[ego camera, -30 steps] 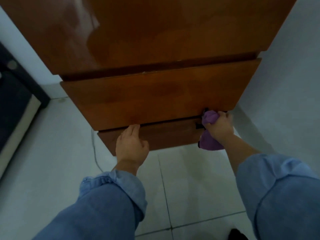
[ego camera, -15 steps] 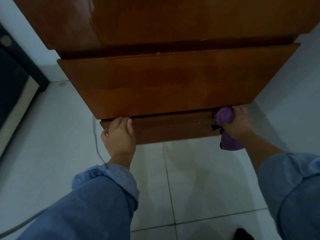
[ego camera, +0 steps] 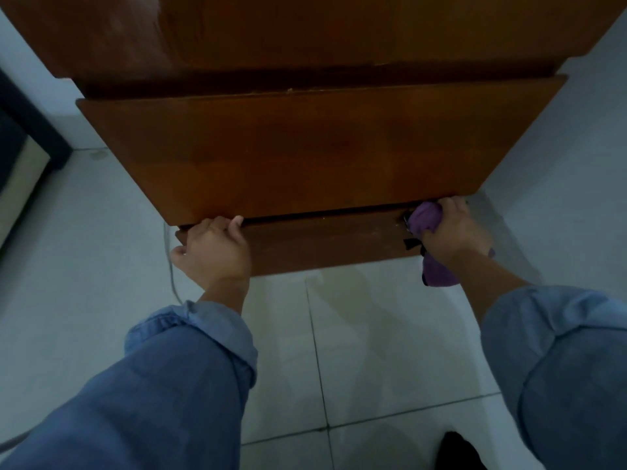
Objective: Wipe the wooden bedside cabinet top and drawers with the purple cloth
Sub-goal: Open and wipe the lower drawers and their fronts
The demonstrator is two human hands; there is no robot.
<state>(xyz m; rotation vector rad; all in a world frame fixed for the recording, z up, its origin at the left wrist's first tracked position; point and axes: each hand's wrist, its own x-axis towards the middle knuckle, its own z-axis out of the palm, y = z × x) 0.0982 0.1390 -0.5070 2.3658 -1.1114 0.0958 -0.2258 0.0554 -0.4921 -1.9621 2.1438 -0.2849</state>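
Observation:
The wooden bedside cabinet (ego camera: 305, 154) fills the upper half of the view, seen from above, with its glossy top (ego camera: 271, 32), an upper drawer front and a lower drawer front (ego camera: 322, 239). My right hand (ego camera: 451, 232) is shut on the bunched purple cloth (ego camera: 428, 218), pressed at the right end of the gap between the two drawers; the cloth's tail (ego camera: 437, 273) hangs below my fist. My left hand (ego camera: 212, 252) grips the top left corner of the lower drawer, fingers curled into the gap.
White tiled floor (ego camera: 373, 334) lies below the cabinet. A pale wall (ego camera: 576, 147) stands close on the right. A grey cable (ego camera: 169, 266) runs down the left of the cabinet. A dark frame (ego camera: 30, 130) is at far left, and a dark shoe tip (ego camera: 458, 449) at the bottom.
My left hand slid left along the lower drawer and curled its fingers over the top left corner. My right hand with the cloth shifted right to the drawer's right end. The view came closer.

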